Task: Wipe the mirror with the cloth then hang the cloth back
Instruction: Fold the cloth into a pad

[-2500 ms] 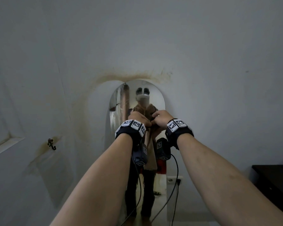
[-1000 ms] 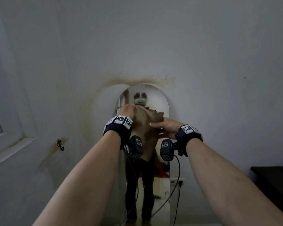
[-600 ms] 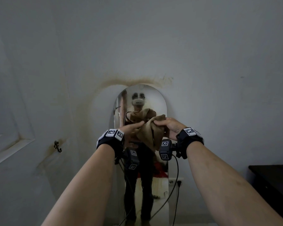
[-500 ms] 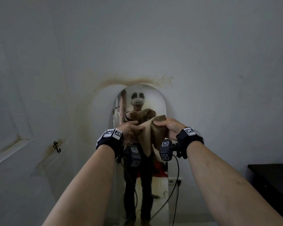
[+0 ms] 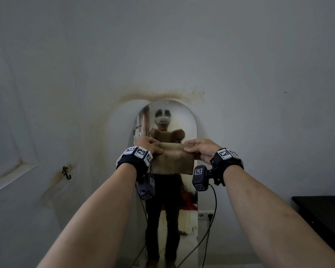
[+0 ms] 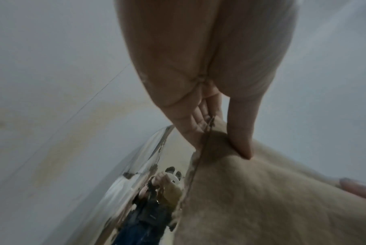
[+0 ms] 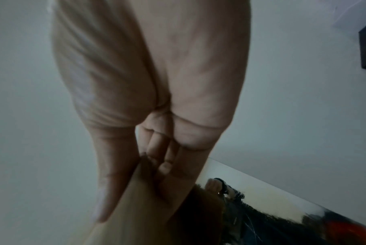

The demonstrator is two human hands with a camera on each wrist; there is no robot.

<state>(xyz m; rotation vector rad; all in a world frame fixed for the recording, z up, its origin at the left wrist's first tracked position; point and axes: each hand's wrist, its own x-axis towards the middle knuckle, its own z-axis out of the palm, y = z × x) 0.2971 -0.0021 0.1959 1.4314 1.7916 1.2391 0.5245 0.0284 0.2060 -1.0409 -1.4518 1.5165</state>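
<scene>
A tan cloth [image 5: 174, 159] hangs spread flat in front of the tall arched mirror [image 5: 190, 122] on the white wall. My left hand [image 5: 149, 145] pinches its upper left corner and my right hand [image 5: 199, 149] pinches its upper right corner. In the left wrist view the thumb [image 6: 240, 132] presses the cloth [image 6: 262, 199] against the fingers, with the mirror [image 6: 140, 174] just beyond. The right wrist view shows fingers [image 7: 165, 165] curled over the cloth's [image 7: 131, 215] edge. The mirror reflects the cloth and the person holding it.
A small dark hook [image 5: 66, 172] sits on the wall at the left, below a white window sill [image 5: 10, 171]. A black cabinet [image 5: 325, 215] stands at the right. A white socket [image 5: 206, 214] and cables [image 5: 211, 219] lie low beside the mirror.
The bunched cloth has been pulled open between my hands into a flat sheet. My hands have moved apart, each keeping hold of an upper corner.
</scene>
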